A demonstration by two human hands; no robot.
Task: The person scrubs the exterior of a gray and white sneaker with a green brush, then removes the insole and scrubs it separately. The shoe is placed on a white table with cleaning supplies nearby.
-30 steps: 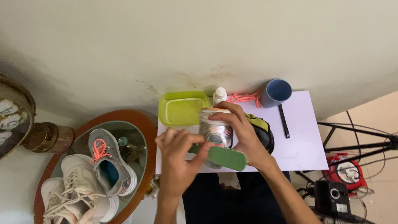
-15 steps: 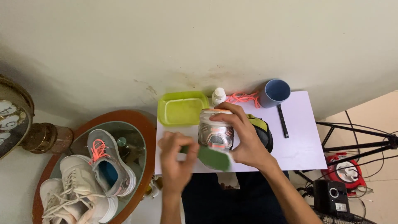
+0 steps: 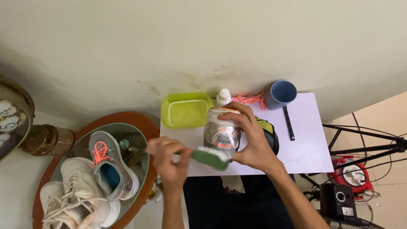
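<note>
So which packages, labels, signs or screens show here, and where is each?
Small white plastic bottle: table's far edge, behind the grey and orange sneaker; no label readable.
Round printed sign or clock face: far left, partly cut off.
Black speaker box: floor, lower right.
No screens.

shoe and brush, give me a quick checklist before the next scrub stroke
1. Shoe held firm: ok, the right hand wraps around it, above the white table.
2. Brush gripped: ok, the left hand holds its green handle.
3. Bristles on the shoe: ok, the white bristles meet its lower edge.
4. Green tray within reach: ok, it sits just behind the shoe; whether it holds water, cannot tell.
5. Bottle capped: cannot tell, it is partly hidden behind the shoe.
6. Blue cup clear of the hands: ok, it stands at the back.
</note>
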